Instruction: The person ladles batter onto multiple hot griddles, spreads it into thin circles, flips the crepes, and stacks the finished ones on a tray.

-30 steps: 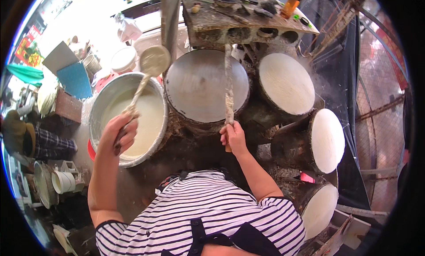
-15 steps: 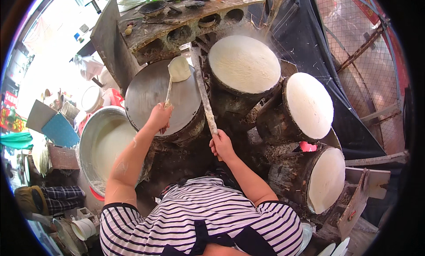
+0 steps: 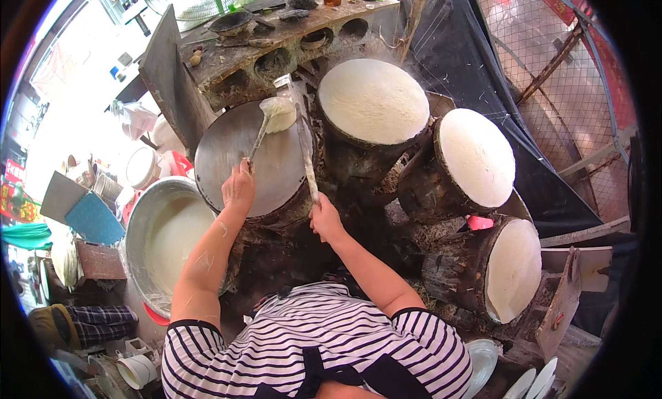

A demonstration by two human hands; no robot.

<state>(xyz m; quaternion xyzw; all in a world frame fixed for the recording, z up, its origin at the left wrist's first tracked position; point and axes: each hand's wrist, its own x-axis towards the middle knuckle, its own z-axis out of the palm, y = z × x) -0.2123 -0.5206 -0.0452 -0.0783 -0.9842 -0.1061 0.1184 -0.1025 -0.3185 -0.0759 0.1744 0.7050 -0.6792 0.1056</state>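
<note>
My left hand grips a long-handled ladle, whose batter-coated head is at the upper right part of a round metal griddle; pale batter shows there, though whether it touches the plate I cannot tell. Closed on the wooden end of a long, crusted flat bar, my right hand is at the griddle's lower right, with the bar lying along that side up to the top rim. A large metal tub of cream batter sits lower left of the griddle.
Three drum stoves at the right carry white batter rounds. A cluttered block counter with holes stands behind, beside an upright board. Dark sheeting and wire mesh line the right. Buckets crowd the left.
The ladle swung from above the tub to the griddle's upper right, then my left hand moved slightly left. The bar and right hand shifted slightly left. The view has shifted too.
</note>
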